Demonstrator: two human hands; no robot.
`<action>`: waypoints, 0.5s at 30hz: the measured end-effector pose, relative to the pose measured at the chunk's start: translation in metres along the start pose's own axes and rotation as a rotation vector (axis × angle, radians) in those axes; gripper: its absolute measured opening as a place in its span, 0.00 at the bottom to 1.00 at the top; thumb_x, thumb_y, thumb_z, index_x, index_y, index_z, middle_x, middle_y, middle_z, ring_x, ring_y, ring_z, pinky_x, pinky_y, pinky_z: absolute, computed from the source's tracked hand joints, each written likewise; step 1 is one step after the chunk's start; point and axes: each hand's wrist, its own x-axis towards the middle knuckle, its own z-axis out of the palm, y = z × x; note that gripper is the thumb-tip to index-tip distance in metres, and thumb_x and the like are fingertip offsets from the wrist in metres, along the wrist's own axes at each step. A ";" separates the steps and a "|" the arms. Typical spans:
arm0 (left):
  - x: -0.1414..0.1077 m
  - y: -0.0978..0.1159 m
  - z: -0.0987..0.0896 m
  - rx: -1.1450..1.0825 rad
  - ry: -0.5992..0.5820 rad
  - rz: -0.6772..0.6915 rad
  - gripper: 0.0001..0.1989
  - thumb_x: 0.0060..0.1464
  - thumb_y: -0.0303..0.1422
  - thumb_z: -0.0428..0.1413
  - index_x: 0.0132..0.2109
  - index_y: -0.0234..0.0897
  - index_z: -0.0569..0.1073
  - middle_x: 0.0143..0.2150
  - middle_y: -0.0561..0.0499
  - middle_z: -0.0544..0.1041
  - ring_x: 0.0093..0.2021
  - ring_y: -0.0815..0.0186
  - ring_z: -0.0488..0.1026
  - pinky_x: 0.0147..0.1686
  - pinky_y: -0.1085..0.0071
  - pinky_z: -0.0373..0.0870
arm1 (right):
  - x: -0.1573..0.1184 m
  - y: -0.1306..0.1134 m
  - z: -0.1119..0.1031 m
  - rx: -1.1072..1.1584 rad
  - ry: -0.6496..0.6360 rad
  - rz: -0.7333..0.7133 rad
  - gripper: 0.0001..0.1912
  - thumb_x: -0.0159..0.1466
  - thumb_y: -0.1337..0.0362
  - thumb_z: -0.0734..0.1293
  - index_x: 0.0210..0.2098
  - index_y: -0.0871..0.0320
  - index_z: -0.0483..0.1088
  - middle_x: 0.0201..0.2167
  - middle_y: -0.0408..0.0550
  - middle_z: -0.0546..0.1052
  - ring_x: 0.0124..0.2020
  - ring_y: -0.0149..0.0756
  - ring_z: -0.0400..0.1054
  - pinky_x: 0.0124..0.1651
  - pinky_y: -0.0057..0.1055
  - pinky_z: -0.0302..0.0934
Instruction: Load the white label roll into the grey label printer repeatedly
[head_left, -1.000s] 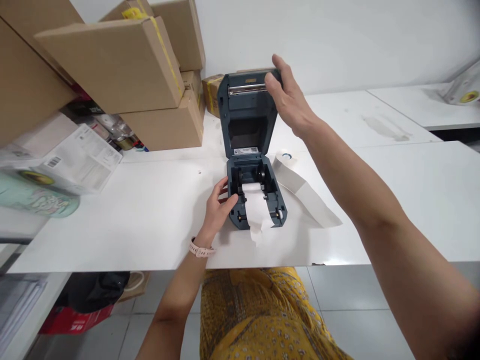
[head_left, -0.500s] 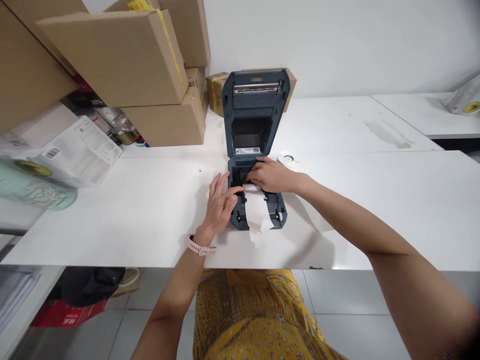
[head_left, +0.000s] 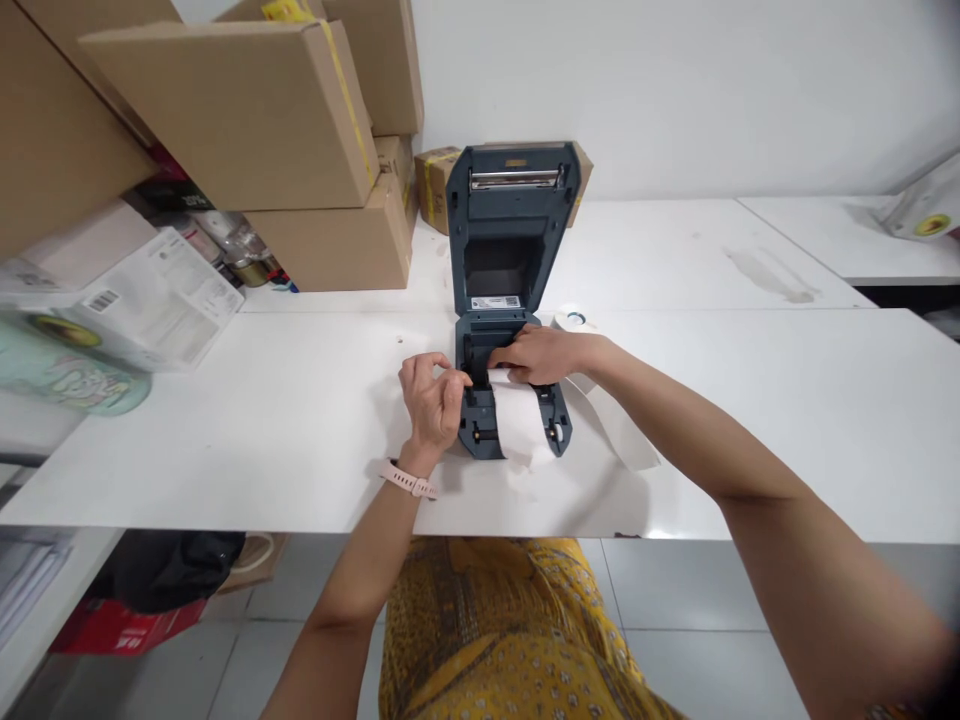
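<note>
1. Dark printer, open on a white table, with lid raised and leaning back; landmark for every place below.
2. Inside the printer, towards the front: white paper strip, running forward across a black roller to the front edge, with a ragged-looking end and a slant towards the printer's right.
3. At the printer's left side: left hand, fingers bent, fingertips at the rim of the open bay; cannot tell whether pinched together or slightly apart.
4. Inside the printer's bay, reaching in from the right: right hand, fingers bent down at the rear end of the strip; cannot tell whether clamped on paper or merely resting there, with fingertips partly hidden.
5. Just right of the printer: spare roll and loose strip, both partly hidden by the right arm.
6. Likeliest trouble: paper feeding crooked over the roller, from that slant left uncorrected.
7. Also possible: a crease or tear, from too hard a tug inside the printer.
8. Worst for fingers: a pinch in the bay, from a knock to the unheld lid.
9. Lesser risk: loose strip dragged off-place, from a sweep of the right arm.
</note>
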 end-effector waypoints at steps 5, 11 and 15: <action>0.002 0.001 0.001 -0.012 0.030 -0.035 0.32 0.73 0.43 0.37 0.32 0.42 0.81 0.40 0.43 0.72 0.46 0.54 0.67 0.52 0.53 0.61 | 0.002 0.005 0.002 0.082 0.024 -0.026 0.28 0.65 0.64 0.68 0.64 0.56 0.71 0.48 0.56 0.83 0.52 0.54 0.75 0.61 0.48 0.60; 0.000 0.001 0.002 -0.044 0.015 -0.066 0.31 0.74 0.42 0.37 0.33 0.42 0.81 0.40 0.43 0.73 0.45 0.55 0.67 0.51 0.54 0.61 | -0.031 0.026 0.000 0.657 0.264 -0.264 0.31 0.67 0.54 0.69 0.67 0.54 0.67 0.45 0.49 0.80 0.43 0.40 0.73 0.46 0.37 0.67; 0.000 0.001 0.004 -0.060 0.022 -0.088 0.31 0.74 0.45 0.38 0.32 0.42 0.80 0.39 0.44 0.74 0.45 0.55 0.68 0.51 0.54 0.63 | -0.090 0.060 0.020 1.160 0.739 -0.267 0.37 0.57 0.43 0.76 0.62 0.43 0.69 0.44 0.45 0.79 0.42 0.41 0.74 0.47 0.41 0.68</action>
